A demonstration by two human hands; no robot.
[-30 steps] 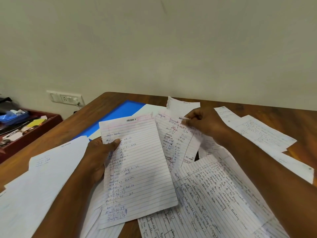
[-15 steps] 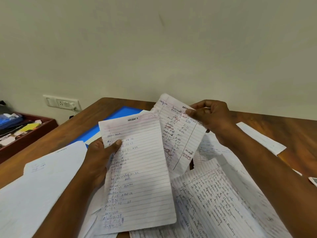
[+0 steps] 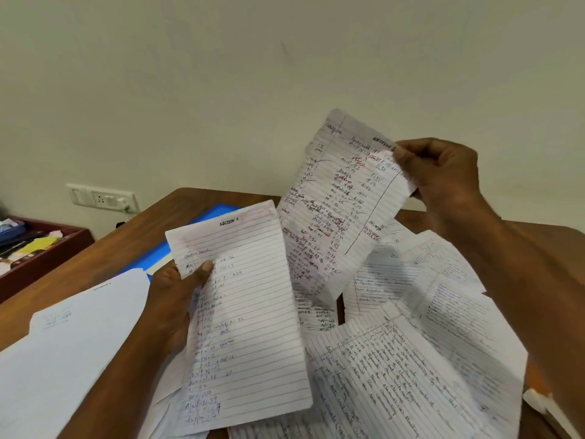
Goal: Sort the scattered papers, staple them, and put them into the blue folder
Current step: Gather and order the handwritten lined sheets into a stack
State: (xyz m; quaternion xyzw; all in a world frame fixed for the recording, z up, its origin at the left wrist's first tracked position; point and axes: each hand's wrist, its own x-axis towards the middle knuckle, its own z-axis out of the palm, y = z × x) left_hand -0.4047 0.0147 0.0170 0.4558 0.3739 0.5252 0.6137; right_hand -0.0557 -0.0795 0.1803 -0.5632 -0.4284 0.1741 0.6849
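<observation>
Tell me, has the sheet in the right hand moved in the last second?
Yes. The right hand has lifted its sheet off the scattered papers; it now reaches above the table's far edge, against the wall.

Most of the blue folder lies hidden under loose sheets and the page in the left hand. Handwriting on the scattered papers blurs beyond reading. The red tray runs off the left edge.

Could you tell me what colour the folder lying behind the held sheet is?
Blue; the folder shows best in the head view, mostly covered by papers.
</observation>
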